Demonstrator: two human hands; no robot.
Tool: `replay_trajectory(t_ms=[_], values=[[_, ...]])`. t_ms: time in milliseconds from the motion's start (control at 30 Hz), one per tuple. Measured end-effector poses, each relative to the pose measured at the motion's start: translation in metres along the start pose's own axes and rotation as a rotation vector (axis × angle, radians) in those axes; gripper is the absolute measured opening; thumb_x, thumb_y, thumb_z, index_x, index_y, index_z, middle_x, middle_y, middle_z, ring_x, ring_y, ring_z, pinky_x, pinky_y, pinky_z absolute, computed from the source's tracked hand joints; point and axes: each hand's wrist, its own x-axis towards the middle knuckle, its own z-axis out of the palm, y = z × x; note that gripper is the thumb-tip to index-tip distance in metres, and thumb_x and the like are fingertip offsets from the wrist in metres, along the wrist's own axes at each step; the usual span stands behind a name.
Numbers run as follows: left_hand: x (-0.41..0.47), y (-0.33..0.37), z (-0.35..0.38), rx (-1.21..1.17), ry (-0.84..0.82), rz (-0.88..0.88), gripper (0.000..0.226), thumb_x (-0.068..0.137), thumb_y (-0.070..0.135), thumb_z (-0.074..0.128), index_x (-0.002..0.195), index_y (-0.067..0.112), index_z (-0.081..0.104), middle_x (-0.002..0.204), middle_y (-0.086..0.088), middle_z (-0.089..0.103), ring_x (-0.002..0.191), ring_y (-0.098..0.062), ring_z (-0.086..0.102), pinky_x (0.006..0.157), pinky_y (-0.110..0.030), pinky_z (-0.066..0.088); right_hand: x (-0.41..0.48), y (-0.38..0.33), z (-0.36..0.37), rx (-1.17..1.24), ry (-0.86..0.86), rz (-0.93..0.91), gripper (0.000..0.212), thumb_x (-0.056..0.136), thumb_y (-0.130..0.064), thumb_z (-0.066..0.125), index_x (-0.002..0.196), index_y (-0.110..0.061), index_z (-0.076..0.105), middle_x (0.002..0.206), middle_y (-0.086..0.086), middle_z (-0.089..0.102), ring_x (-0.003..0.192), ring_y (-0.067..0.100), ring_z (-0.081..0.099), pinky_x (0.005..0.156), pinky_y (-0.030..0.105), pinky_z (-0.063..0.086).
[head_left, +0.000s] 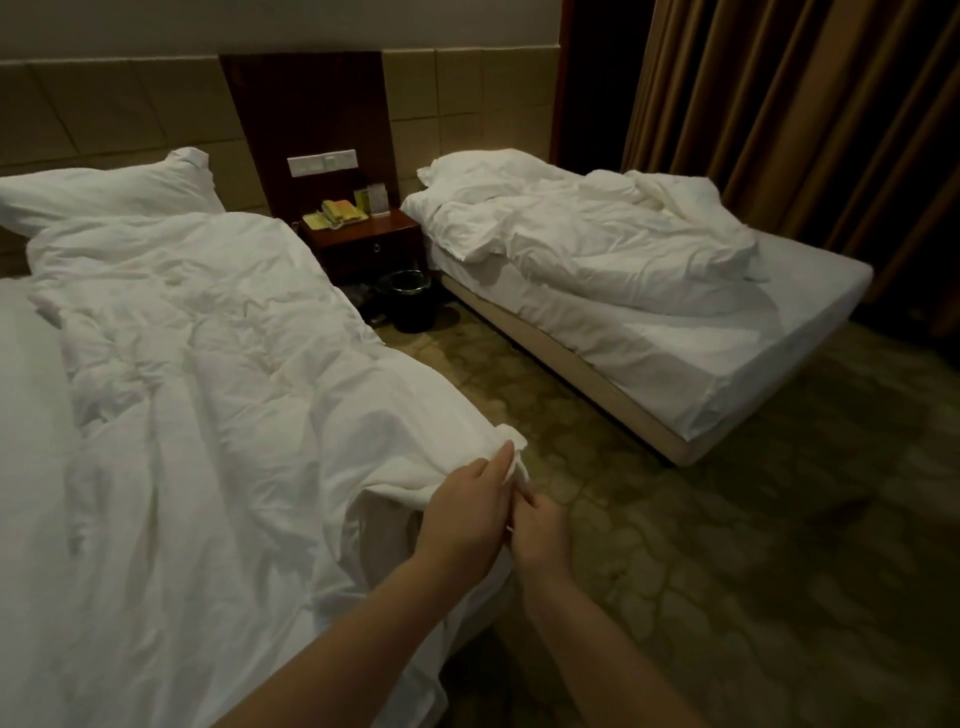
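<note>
Presently both hands meet at the near right corner (511, 451) of the white duvet (208, 364), which lies crumpled across the near bed (26, 467) and hangs over its right edge toward the carpet (727, 519).

Left hand (467, 514): fingers (498, 465) extended forward and pinching the duvet corner, which is lifted slightly off the bed edge. A small tab of fabric stands up just beyond the fingertips.

Right hand (540, 535): directly beside the left and touching it. Its fingers are curled onto the duvet hem just below the corner, though the left hand partly hides the contact.

Near bed: a white pillow (104, 192) rests at the head, against the padded wall panel.

Surroundings: a dark wooden nightstand (363, 244) stands between the two beds and carries a telephone (340, 212) and small cards. A switch plate (322, 162) is fixed to the wall above it. A black waste bin (410, 301) sits on the carpet in front of the nightstand.

Far bed (727, 364): its bedding (597, 234) is bunched at the head end, leaving the fitted sheet bare at the foot. Brown curtains (805, 130) hang behind it.
</note>
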Motion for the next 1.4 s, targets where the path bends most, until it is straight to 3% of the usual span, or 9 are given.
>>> replay_trajectory(t_ms=[233, 467, 700, 800, 1000, 1100, 1200, 1333, 1400], values=[[-0.008, -0.001, 0.010, -0.546, -0.076, -0.037, 0.045, 0.103, 0.029, 0.025, 0.143, 0.012, 0.038, 0.105, 0.002, 0.044, 0.095, -0.006, 0.043, 0.086, -0.001, 0.032, 0.002, 0.001, -0.012, -0.054, -0.156, -0.036, 0.024, 0.102, -0.018, 0.042, 0.105, -0.010, 0.065, 0.084, -0.008, 0.062, 0.080, 0.004, 0.060, 0.061, 0.008, 0.049], [-0.012, -0.009, -0.012, -1.035, -0.130, -0.343, 0.033, 0.100, 0.032, 0.035, 0.114, 0.016, 0.060, 0.103, 0.006, 0.060, 0.086, 0.004, 0.058, 0.071, -0.004, 0.044, 0.011, 0.008, 0.003, -0.268, -0.087, -0.158, 0.022, 0.096, -0.023, 0.049, 0.079, -0.022, 0.062, 0.074, -0.004, 0.062, 0.073, 0.015, 0.060, 0.067, 0.028, 0.048], [-0.022, -0.056, -0.015, -0.329, 0.215, -0.187, 0.055, 0.091, 0.039, 0.053, 0.142, 0.023, 0.040, 0.122, 0.001, 0.053, 0.109, -0.014, 0.049, 0.094, -0.028, 0.039, 0.015, -0.021, 0.024, -0.071, -0.063, -0.129, 0.031, 0.100, -0.027, 0.047, 0.071, -0.028, 0.058, 0.080, 0.001, 0.065, 0.087, 0.026, 0.067, 0.081, 0.046, 0.057], [-0.033, -0.093, -0.011, -0.133, 0.358, -0.353, 0.080, 0.078, 0.054, 0.056, 0.146, 0.020, 0.033, 0.137, -0.010, 0.043, 0.122, -0.028, 0.041, 0.099, -0.041, 0.036, 0.026, -0.049, 0.027, 0.147, -0.026, -0.039, 0.022, 0.100, -0.025, 0.048, 0.083, -0.018, 0.060, 0.094, 0.006, 0.065, 0.090, 0.025, 0.065, 0.075, 0.039, 0.058], [-0.033, -0.130, 0.005, -0.409, 0.353, -0.793, 0.111, 0.071, 0.038, 0.080, 0.151, 0.023, 0.005, 0.144, -0.016, 0.033, 0.130, -0.035, 0.038, 0.103, -0.044, 0.037, 0.026, -0.078, 0.058, 0.236, -0.066, -0.004, 0.013, 0.101, -0.020, 0.047, 0.102, -0.015, 0.058, 0.091, 0.003, 0.061, 0.089, 0.020, 0.061, 0.079, 0.035, 0.055], [-0.048, -0.153, 0.012, -0.510, 0.248, -0.962, 0.078, 0.084, 0.033, 0.067, 0.147, 0.021, 0.023, 0.132, -0.022, 0.047, 0.114, -0.038, 0.050, 0.089, -0.038, 0.042, 0.030, -0.084, 0.058, 0.267, -0.039, 0.063, 0.022, 0.100, -0.020, 0.047, 0.115, -0.009, 0.059, 0.094, 0.005, 0.061, 0.090, 0.022, 0.061, 0.084, 0.037, 0.054], [-0.059, -0.179, -0.034, -0.301, 0.373, -0.835, 0.022, 0.096, 0.020, 0.045, 0.113, 0.013, 0.055, 0.115, -0.021, 0.060, 0.094, -0.029, 0.054, 0.073, -0.031, 0.034, 0.041, -0.099, 0.048, 0.417, -0.010, 0.150, 0.026, 0.100, -0.015, 0.046, 0.123, -0.006, 0.054, 0.100, 0.008, 0.058, 0.074, 0.018, 0.057, 0.075, 0.031, 0.050], [-0.008, -0.186, -0.205, 0.152, 1.016, -0.395, 0.015, 0.077, 0.001, 0.051, 0.085, 0.007, 0.062, 0.088, -0.021, 0.060, 0.085, -0.036, 0.056, 0.068, -0.037, 0.035, 0.043, -0.135, 0.067, 0.511, -0.044, 0.106, 0.027, 0.100, -0.019, 0.047, 0.120, -0.003, 0.056, 0.102, 0.009, 0.059, 0.072, 0.017, 0.058, 0.071, 0.031, 0.053], [0.000, -0.175, -0.215, 0.322, 1.126, -0.234, 0.019, 0.074, 0.003, 0.047, 0.083, 0.007, 0.064, 0.080, -0.020, 0.062, 0.074, -0.036, 0.058, 0.064, -0.036, 0.040, 0.046, -0.155, 0.073, 0.647, -0.064, 0.082, 0.022, 0.101, -0.019, 0.047, 0.112, -0.004, 0.059, 0.105, 0.009, 0.060, 0.073, 0.016, 0.059, 0.056, 0.026, 0.055]])
